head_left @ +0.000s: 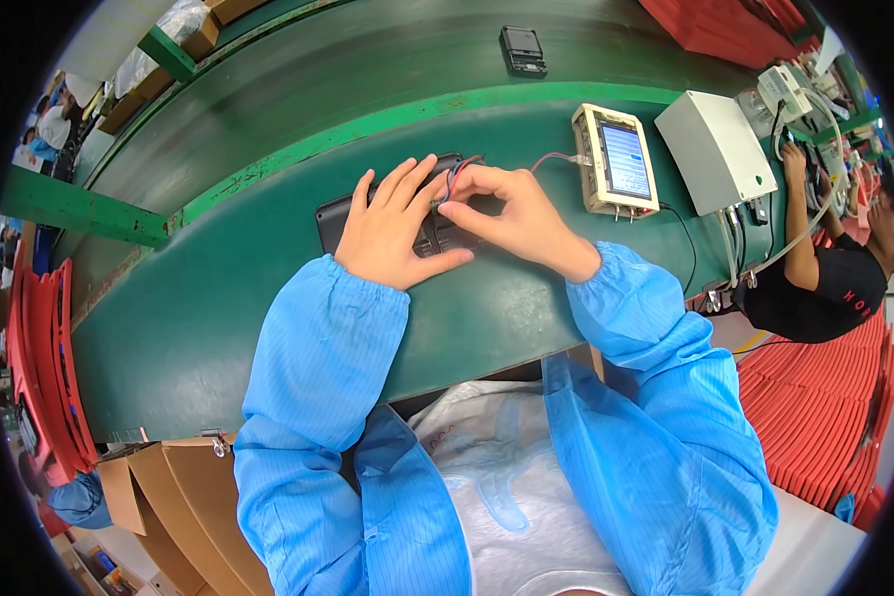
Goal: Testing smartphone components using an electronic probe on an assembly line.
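Observation:
A flat black device (333, 221) lies on the green workbench (219, 318) in front of me. My left hand (392, 228) rests flat on it, fingers spread, holding it down. My right hand (512, 219) pinches thin red and dark wires (455, 174) at the device's top edge, right beside my left fingertips. A red wire runs from there to a beige handheld tester (616, 159) with a lit screen, lying to the right. Both my sleeves are blue.
A white box (715, 149) with cables sits right of the tester. Another black device (522, 50) lies on the far conveyor belt. A person in black works at the right. Red trays are stacked right and left; cardboard boxes (159, 487) stand at lower left.

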Available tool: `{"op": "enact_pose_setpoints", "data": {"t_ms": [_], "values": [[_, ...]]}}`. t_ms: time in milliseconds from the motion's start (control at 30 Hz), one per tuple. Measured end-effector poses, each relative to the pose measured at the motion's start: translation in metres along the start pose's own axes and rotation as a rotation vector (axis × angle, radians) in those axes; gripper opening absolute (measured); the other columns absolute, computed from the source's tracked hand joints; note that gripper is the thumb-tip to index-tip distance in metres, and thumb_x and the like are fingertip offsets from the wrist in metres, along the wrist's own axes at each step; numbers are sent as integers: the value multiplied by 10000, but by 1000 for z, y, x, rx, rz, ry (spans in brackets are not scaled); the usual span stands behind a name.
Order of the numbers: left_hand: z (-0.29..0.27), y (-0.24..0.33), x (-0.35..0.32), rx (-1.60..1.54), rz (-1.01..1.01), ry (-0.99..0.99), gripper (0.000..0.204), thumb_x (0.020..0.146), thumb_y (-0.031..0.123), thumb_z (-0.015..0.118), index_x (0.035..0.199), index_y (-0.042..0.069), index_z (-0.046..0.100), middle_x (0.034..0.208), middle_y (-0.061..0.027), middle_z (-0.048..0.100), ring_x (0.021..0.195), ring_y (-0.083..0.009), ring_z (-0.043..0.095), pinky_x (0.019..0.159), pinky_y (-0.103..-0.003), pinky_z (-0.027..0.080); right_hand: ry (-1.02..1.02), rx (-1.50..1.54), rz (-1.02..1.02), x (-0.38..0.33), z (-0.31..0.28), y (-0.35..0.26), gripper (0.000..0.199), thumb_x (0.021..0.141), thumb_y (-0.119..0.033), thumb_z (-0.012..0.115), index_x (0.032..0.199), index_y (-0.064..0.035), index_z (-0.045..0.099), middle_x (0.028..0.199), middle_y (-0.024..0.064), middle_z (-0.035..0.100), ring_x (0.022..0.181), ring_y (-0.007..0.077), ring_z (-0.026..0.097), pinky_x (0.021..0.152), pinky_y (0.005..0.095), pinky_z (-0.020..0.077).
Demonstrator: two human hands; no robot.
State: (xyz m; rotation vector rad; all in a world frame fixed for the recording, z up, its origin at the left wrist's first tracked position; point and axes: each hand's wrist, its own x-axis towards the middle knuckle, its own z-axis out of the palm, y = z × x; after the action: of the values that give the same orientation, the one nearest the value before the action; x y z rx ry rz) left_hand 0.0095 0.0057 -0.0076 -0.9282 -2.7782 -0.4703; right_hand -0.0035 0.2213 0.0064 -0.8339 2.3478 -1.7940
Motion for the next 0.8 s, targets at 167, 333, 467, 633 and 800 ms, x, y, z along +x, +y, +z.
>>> {"op": "enact_pose_setpoints", "data": {"t_ms": [167, 333, 467, 633, 800], "values": [[0, 0, 0, -8, -4, 0, 930, 761, 627, 784, 1491, 127, 497, 1607, -104, 403, 1489, -318, 368, 1194, -633, 235, -11, 2, -2, 0, -1, 0, 136, 916, -83, 737, 1016, -4, 687, 940, 62, 749, 934, 143, 703, 875, 313, 546], [0, 0, 0, -4, -3, 1, 924, 758, 623, 789, 1483, 127, 504, 1608, -101, 404, 1492, -312, 364, 1197, -632, 231, 35, -1, -53, 1, 2, 1, 134, 905, -106, 747, 966, -4, 685, 872, 88, 752, 852, 175, 727, 820, 323, 560], [0, 0, 1, -15, -10, -2, 918, 757, 620, 790, 1477, 123, 510, 1609, -100, 403, 1495, -312, 360, 1198, -632, 229, 53, 6, -70, 2, 3, 2, 139, 898, -119, 754, 941, -7, 685, 842, 102, 754, 814, 192, 738, 792, 327, 565], [0, 0, 0, -5, -4, -2, 915, 758, 623, 786, 1473, 120, 514, 1609, -100, 403, 1494, -312, 361, 1198, -630, 228, 26, 6, -44, 1, 2, 1, 136, 906, -107, 746, 971, -2, 688, 875, 91, 753, 854, 172, 726, 824, 321, 557], [1, 0, 0, -3, -3, 1, 914, 762, 629, 780, 1473, 120, 514, 1609, -100, 402, 1494, -310, 362, 1197, -629, 230, 50, 25, -68, 2, 3, 2, 140, 902, -120, 751, 939, -1, 688, 842, 104, 754, 816, 186, 735, 796, 327, 563]]}}
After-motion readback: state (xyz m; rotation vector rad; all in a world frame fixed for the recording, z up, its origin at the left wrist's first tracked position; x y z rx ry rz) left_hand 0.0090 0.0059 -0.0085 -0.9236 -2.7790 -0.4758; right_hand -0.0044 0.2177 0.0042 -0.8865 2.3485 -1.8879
